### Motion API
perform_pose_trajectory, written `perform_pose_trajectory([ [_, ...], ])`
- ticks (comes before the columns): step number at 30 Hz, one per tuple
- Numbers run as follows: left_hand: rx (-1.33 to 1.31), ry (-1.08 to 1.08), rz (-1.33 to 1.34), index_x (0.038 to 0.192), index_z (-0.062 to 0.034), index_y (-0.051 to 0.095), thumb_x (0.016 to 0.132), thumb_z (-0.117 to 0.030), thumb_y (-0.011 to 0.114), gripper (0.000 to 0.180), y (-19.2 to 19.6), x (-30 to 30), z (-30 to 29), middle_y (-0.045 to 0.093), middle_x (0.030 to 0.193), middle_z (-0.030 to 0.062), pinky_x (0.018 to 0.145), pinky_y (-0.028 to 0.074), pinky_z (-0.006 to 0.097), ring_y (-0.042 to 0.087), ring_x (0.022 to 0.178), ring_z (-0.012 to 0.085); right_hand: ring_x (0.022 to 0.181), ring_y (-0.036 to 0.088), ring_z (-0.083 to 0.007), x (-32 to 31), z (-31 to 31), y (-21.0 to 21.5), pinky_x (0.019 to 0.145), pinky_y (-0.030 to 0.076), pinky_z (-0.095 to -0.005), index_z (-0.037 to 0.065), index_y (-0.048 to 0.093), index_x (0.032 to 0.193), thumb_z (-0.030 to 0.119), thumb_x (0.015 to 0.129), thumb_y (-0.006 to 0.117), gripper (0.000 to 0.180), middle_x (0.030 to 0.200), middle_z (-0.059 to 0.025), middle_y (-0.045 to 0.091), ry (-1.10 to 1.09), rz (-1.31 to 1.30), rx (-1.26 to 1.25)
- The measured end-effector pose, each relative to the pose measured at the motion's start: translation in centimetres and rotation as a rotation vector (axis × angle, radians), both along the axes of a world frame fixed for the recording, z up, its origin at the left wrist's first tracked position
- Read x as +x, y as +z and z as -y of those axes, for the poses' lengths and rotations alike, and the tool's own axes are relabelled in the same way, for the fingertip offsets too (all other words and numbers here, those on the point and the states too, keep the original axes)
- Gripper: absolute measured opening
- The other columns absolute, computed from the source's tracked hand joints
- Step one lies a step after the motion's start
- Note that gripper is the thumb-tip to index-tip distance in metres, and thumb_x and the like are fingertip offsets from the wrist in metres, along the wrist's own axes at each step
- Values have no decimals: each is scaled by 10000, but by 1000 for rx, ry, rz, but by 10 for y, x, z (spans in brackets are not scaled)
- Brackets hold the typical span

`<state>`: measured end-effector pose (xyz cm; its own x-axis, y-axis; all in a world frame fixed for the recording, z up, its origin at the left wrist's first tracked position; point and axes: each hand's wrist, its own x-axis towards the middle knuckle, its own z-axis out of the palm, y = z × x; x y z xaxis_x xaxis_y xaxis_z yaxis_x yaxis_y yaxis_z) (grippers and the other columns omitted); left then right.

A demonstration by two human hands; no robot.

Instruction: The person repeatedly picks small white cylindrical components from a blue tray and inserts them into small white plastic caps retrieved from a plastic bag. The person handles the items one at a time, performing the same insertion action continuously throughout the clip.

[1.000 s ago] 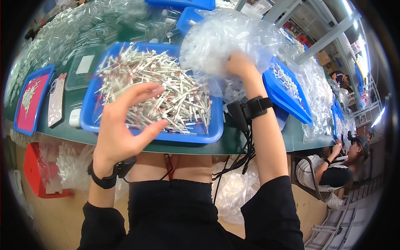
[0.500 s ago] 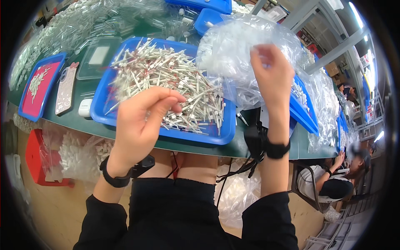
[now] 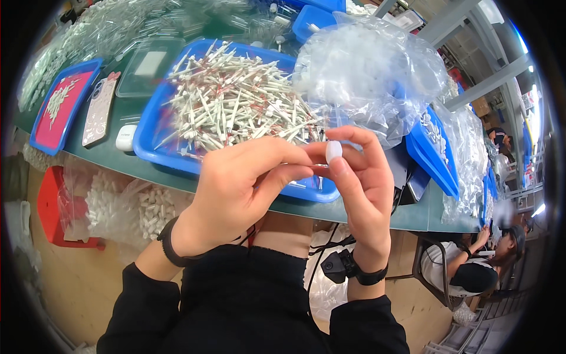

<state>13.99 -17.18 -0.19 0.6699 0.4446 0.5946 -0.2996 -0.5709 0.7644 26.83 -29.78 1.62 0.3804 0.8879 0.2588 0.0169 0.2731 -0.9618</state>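
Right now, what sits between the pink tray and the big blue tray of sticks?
Head view: a patterned phone case and a small white device lie between the pink tray and blue tray.

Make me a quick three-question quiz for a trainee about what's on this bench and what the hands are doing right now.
1. True or false: the right hand pinches a small white oval plastic cap at its fingertips.
2. Which container holds the heap of thin white plastic sticks with red bands? A) the red-lined flat tray B) the large blue plastic tray C) the clear plastic bag
3. Fill in: the left hand meets the right hand in front of the green ____.

Key
1. True
2. B
3. table; both hands are raised together above its near edge, beside the clear crinkled plastic bag of small white parts.
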Motion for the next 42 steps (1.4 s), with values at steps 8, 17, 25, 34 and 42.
perform_pose_trajectory([
  [8,142,95,30,877,-36,685,774,27,690,121,3,3,5,672,769,53,489,406,213,592,603,111,1239,485,-282,-1,7,-6,1061,345,-411,-25,376,1245,38,972,430,286,1301,-270,509,106,11,17],
  [17,297,99,8,917,-4,652,763,53,672,166,-3,-1,4,657,803,92,592,500,290,642,684,209,1212,521,-271,-2,6,-10,1007,413,-370,-29,411,1222,4,933,507,306,1290,-230,536,33,173,-29],
  [25,129,95,80,1061,18,598,790,110,598,286,-9,9,18,636,873,122,635,494,309,627,749,261,983,625,-258,4,1,-15,863,483,-340,2,612,1027,8,762,711,283,1076,-126,643,-253,694,19],
  [34,393,66,-22,953,31,648,709,84,685,253,-10,-5,0,626,751,106,536,441,319,557,616,243,798,636,-129,7,5,-25,736,502,-251,-14,674,1024,-15,752,731,278,919,-82,689,-207,319,-23],
  [42,460,106,-62,918,37,635,657,125,650,276,-15,-6,4,621,753,108,526,433,332,538,597,248,774,649,-108,0,7,-32,708,519,-238,-11,702,1017,-54,748,725,274,842,-80,703,-272,324,-72],
])
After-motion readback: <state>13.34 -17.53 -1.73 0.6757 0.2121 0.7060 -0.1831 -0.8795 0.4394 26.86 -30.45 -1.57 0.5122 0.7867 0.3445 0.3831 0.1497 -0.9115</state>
